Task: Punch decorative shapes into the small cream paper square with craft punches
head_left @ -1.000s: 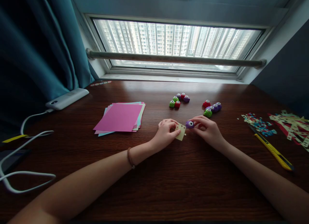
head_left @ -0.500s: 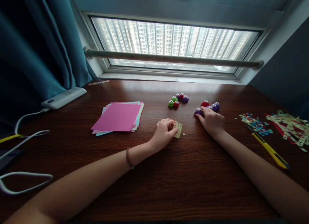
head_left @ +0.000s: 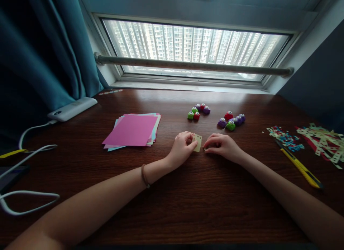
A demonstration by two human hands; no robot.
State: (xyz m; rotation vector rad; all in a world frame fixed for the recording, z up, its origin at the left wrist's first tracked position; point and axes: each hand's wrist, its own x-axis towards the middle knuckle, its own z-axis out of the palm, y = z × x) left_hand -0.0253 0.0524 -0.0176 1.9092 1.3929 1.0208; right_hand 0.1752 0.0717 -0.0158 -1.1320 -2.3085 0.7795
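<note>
Between the thumb and fingers of my left hand (head_left: 181, 149) is a small pale yellow card (head_left: 198, 142) with a few holes near its top edge. Just right of the card, the fingertips of my right hand (head_left: 224, 146) come down on a tiny star-shaped cutout (head_left: 204, 148) on the table. Its thumb and fingers close around the piece, which is partly hidden. Beyond my right hand stand several craft punches, among them a green one (head_left: 230, 125) and a red one (head_left: 228, 116). Another group of punches (head_left: 196, 116) sits behind the card.
Stacked coloured paper (head_left: 130, 130) lies at the left. A white power bank (head_left: 72, 109) with a cable is at the far left. On the right are small confetti pieces (head_left: 287, 137), a yellow cutter (head_left: 301, 167) and a pile of pale punched strips (head_left: 328, 142).
My right hand has left the punches and moved left and nearer, down to the small star beside the card. My left hand still holds the card, now slightly shifted.
</note>
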